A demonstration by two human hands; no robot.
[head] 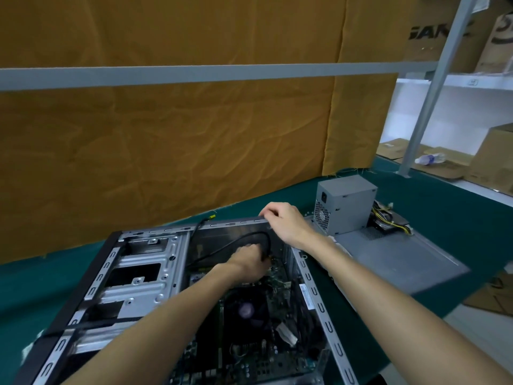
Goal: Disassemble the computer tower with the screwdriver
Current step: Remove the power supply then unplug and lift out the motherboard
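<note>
The computer tower [172,287] lies on its side on the green table mat [433,207], open face up, w/ the motherboard [249,354] and the CPU fan [245,309] exposed inside. Drive cage [141,270] sits at the left half of the case.

Left hand [248,259] is reached down inside the case near the far end, fingers curled round a thick black cable [238,243] that arcs up and over toward the far rim — the exact grip is partly hidden by the back of the hand. Right hand [280,220] is on the far top corner of the chassis, fingers bent over the metal rim, gripping the edge.

No screwdriver can be made out in either hand; can't tell where it is.

To the right of the case, the removed side panel [402,259] lies flat on the mat, just beside the chassis. The grey PSU [345,204] stands on the panel's far end, w/ its bundle of yellow and black wires [388,220] trailing off to the right.

Behind the table hangs an orange-brown cloth [166,134] crossed by a grey metal bar [194,73]. At far right — shelving w/ cardboard boxes [494,159] and a plastic bottle [430,158] lying on its side.
</note>
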